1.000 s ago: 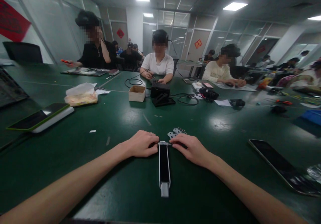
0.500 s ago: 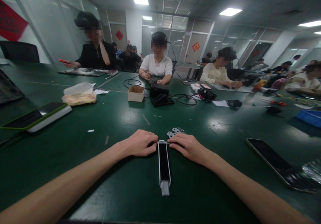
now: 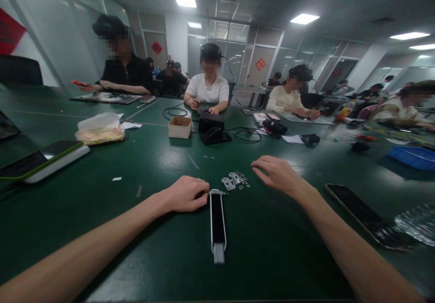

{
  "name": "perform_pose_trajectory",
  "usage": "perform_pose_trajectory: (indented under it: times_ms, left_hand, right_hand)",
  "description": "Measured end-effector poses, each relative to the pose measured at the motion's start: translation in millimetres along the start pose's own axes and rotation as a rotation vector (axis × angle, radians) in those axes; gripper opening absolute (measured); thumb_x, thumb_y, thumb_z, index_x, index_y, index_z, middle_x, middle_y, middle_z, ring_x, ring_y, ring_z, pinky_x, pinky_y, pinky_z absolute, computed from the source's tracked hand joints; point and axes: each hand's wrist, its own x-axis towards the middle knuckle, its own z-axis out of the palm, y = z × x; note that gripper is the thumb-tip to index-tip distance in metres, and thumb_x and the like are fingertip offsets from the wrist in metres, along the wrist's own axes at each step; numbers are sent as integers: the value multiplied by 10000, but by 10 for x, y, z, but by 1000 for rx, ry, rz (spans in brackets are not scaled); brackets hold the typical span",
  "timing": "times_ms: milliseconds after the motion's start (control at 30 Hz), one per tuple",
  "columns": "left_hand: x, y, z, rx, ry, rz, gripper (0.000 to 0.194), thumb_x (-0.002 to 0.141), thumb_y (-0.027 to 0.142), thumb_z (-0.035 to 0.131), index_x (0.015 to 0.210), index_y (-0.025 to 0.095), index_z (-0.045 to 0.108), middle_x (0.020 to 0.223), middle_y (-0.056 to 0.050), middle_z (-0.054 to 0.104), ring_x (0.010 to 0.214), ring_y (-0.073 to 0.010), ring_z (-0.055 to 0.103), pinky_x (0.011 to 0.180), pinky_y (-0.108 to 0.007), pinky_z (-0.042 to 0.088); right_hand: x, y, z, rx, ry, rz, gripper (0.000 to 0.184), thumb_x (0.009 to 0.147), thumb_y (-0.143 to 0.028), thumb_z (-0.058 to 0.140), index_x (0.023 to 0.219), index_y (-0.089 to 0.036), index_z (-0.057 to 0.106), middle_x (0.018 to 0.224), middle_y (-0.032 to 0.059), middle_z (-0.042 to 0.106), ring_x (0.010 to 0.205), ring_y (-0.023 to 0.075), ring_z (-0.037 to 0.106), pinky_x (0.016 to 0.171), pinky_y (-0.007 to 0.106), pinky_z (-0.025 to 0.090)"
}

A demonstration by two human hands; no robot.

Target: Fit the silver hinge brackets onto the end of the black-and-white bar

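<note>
My left hand (image 3: 185, 194) rests with its fingertips at the top end of a long black-and-silver bar (image 3: 217, 223), which lies on the green table (image 3: 272, 257). Whether those fingers grip the bar I cannot tell. Just above the bar lie small perforated metal brackets (image 3: 230, 180) and several tiny metal rings (image 3: 242, 180). My right hand (image 3: 277, 174) is off to the right of these parts, its fingers spread, holding nothing and touching none of them.
A smartphone (image 3: 365, 214) and crumpled foil (image 3: 416, 221) lie to my right. A green-edged phone (image 3: 44, 162) and a bagged tissue packet (image 3: 100, 130) lie to my left. Ahead stand a cardboard box (image 3: 180, 127) and a black device (image 3: 210, 122) with cables, and co-workers sit around the table.
My right hand has lifted off the bar's end and moved right and forward, uncovering the brackets and rings. My left hand stays at the bar. The view has shifted slightly.
</note>
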Motion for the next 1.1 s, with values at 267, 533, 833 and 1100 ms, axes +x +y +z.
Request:
perform_pose_trajectory:
  times_ms: [267,533,833,1100]
  left_hand:
    - [5,31,-24,-1,-3,-17,192,863,231,416,715,170,523,647,4,551,565,-124,507,552,-221,370]
    - [3,9,0,13,3,-17,200,873,247,414,722,172,521,657,2,553,571,-129,511,552,-228,367]
    - [-7,21,-9,21,-8,-22,198,878,252,415,729,173,519,667,0,559,576,-130,521,550,-228,370]
    - [-3,32,-27,15,-3,-19,205,878,249,416,719,171,518,660,0,557,560,-124,509,531,-225,358]
  right_hand:
    - [5,-128,169,34,-246,57,276,899,-187,487,1136,-202,628,1056,95,622,926,195,604,779,309,502]
    - [47,-77,224,72,-326,180,240,923,-240,455,1013,-188,672,1008,97,642,914,202,614,802,301,469]
    - [80,-81,115,193,-512,474,172,843,-192,528,827,-154,695,837,80,691,766,192,648,635,243,413]
    - [61,-163,101,262,-537,527,178,800,-273,549,717,-161,659,781,62,673,696,167,620,562,226,372]
